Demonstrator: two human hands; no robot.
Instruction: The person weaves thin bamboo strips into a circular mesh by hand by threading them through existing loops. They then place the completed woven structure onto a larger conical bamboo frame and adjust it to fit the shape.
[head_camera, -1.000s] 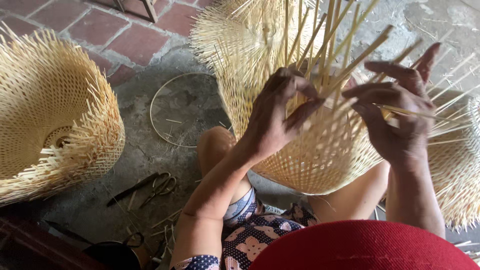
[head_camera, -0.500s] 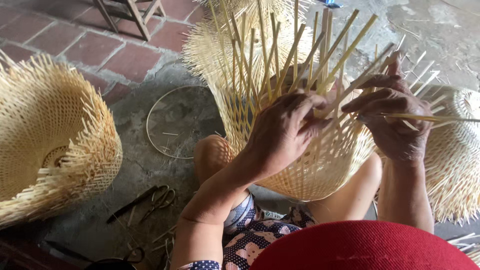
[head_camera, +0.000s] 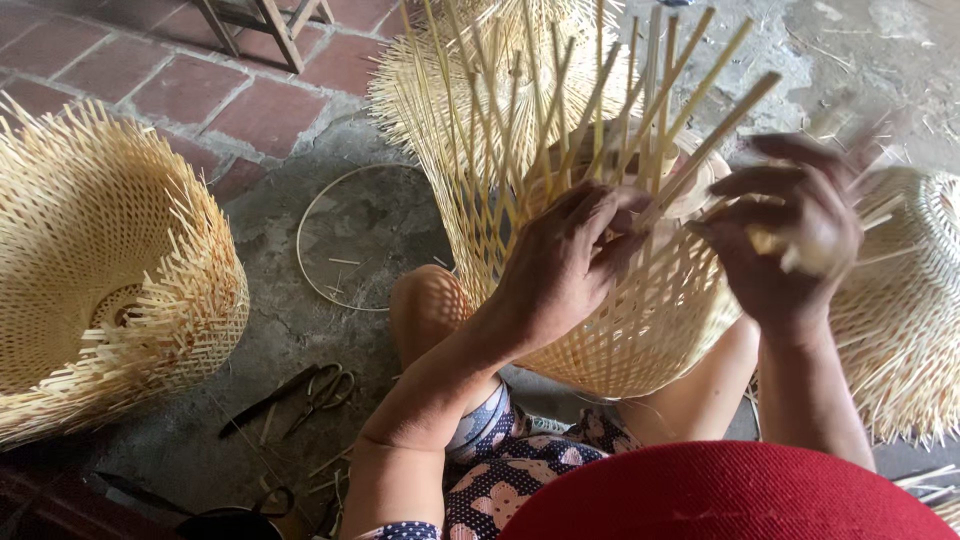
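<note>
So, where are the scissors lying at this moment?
In the head view, the scissors lie on the floor at lower left, between the finished basket and the person's knee.

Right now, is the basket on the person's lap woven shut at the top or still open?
Still open. The basket has loose bamboo strips standing unwoven above its lattice, and the left hand and right hand are at those strips.

Soft even daylight, weak shadows; right hand (head_camera: 790, 240) motion-blurred, rest sharp.
</note>
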